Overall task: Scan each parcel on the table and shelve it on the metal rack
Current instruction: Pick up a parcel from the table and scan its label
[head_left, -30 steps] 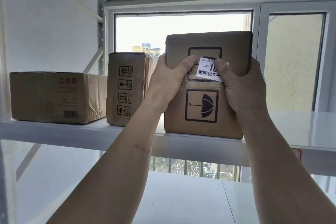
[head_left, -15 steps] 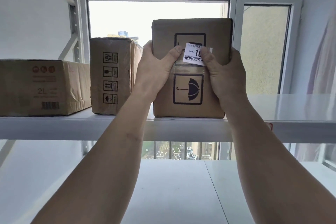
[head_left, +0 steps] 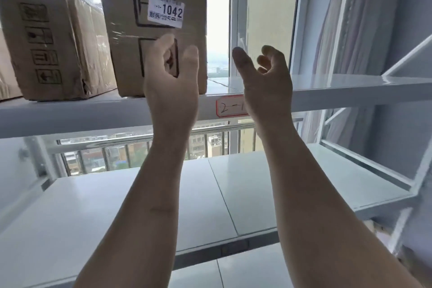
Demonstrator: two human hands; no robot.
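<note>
Now, shelving step looks done for this parcel. Metal rack (head_left: 327,91), upper shelf: labelled parcel (head_left: 152,28) stands upright at front edge, just beside taped parcel (head_left: 53,40) on its left. Sticker (head_left: 166,11) reads 1042. Left hand (head_left: 170,82) in front of labelled parcel, fingers loosely curled, gripping nothing. Right hand (head_left: 266,79) off to right, fingers spread, empty. Shelf tag (head_left: 230,106) partly hidden. Next move, likely: turn to table for unscanned parcel.

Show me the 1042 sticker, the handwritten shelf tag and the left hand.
1042 sticker (head_left: 166,11): head view, on its printed number.
handwritten shelf tag (head_left: 229,105): head view, on its white middle.
left hand (head_left: 171,82): head view, on the back of the hand.
</note>
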